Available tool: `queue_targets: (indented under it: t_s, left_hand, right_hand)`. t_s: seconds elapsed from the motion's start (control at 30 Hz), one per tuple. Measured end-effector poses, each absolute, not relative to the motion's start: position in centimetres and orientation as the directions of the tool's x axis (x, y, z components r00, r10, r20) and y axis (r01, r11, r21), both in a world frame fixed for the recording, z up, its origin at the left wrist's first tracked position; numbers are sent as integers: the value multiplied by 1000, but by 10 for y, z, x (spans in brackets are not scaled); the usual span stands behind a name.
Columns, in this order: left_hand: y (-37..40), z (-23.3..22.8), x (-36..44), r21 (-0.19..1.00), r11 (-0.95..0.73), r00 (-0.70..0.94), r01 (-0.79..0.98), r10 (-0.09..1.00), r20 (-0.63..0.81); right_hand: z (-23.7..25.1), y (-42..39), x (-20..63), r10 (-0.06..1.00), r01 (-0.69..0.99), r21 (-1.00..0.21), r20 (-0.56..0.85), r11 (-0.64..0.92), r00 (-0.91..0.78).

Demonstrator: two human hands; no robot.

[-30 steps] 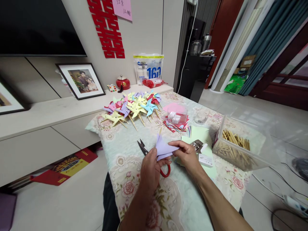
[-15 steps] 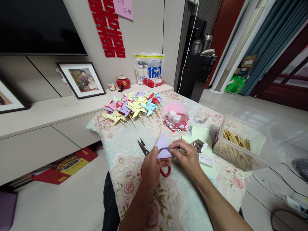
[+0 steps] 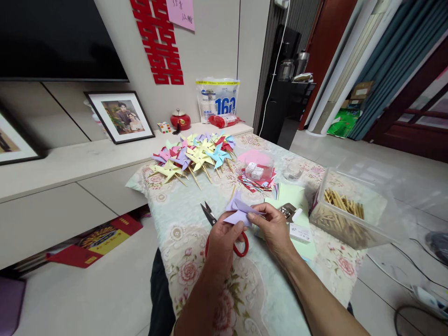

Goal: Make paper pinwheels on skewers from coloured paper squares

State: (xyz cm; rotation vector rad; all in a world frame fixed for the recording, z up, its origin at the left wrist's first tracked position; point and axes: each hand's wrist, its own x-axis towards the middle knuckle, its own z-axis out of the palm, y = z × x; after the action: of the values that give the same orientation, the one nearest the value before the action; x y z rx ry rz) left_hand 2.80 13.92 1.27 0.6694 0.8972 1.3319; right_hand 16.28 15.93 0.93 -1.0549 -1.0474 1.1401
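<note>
a: what is being held by each hand?
b: the folded lilac paper (image 3: 238, 212) is being pinched between left hand (image 3: 222, 242) and right hand (image 3: 275, 228), above the scissors (image 3: 224, 231) on the surface (image 3: 196, 252).

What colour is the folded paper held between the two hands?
The folded paper is pale lilac; the head view shows it clearly.

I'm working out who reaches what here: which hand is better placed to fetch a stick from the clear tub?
Right. The right hand pinches the lilac paper on the side nearer the tub of sticks. The left hand holds the paper over the red-handled scissors, farther off.
</note>
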Motion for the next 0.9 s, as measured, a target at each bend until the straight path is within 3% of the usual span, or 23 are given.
queue_targets:
  t_s: [0.27, 0.57, 0.9]
  left_hand:
    - [139, 15, 29, 837, 109, -11, -536, 991, -136]
    - [139, 18, 29, 779, 86, -151, -621, 962, -227]
    - [143, 8, 26, 907, -70, -296, -415, 953, -62]
  right_hand:
    - [14, 156, 157, 993, -190, -977, 82, 97, 84]
    - [8, 156, 157, 997, -216, -974, 72, 69, -5]
    - [15, 152, 153, 983, -288, -956, 1, -52, -182]
